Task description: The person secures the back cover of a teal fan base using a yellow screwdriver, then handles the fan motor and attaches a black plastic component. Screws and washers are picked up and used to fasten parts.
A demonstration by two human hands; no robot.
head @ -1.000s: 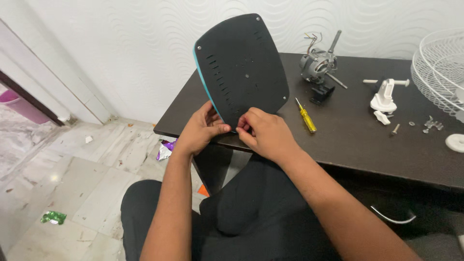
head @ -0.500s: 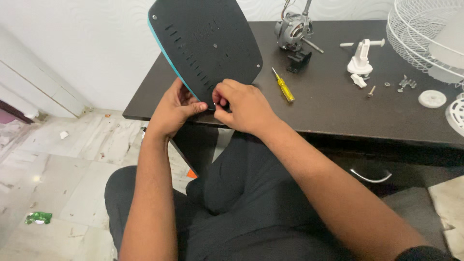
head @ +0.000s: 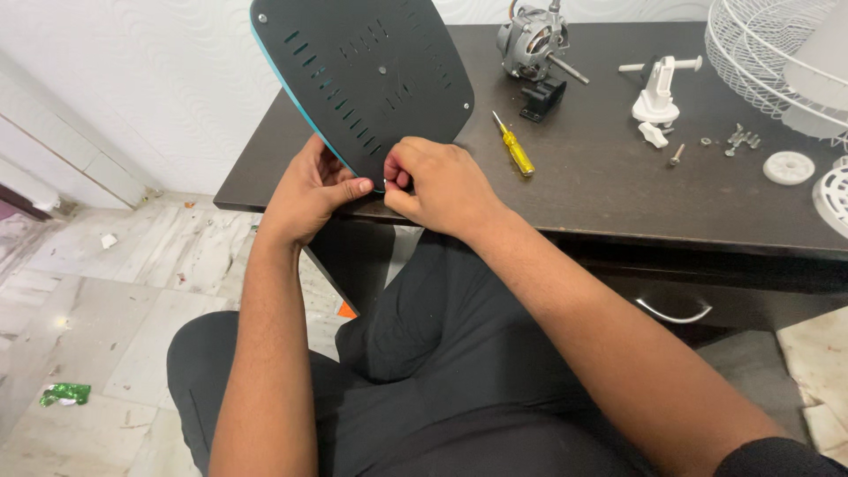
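Observation:
A black slotted base plate point(head: 367, 75) with a teal edge stands tilted over the near left corner of the dark table point(head: 618, 190). My left hand point(head: 309, 190) grips its lower edge from the left, thumb pressed on the black face. My right hand point(head: 437, 185) pinches at the plate's bottom corner with thumb and forefinger; whatever small part sits between the fingertips is too hidden to name.
A yellow-handled screwdriver point(head: 514, 146) lies just right of the plate. Behind it stands a grey fan motor point(head: 533, 40). A white plastic fitting point(head: 658, 93), loose screws point(head: 738, 139), a white round cap point(head: 788, 167) and a white wire fan guard point(head: 777, 53) occupy the table's right side.
The view has dropped and shifted, so the plate and table sit higher and further left. Both hands stay at the plate's bottom corner, and the plate has turned slightly.

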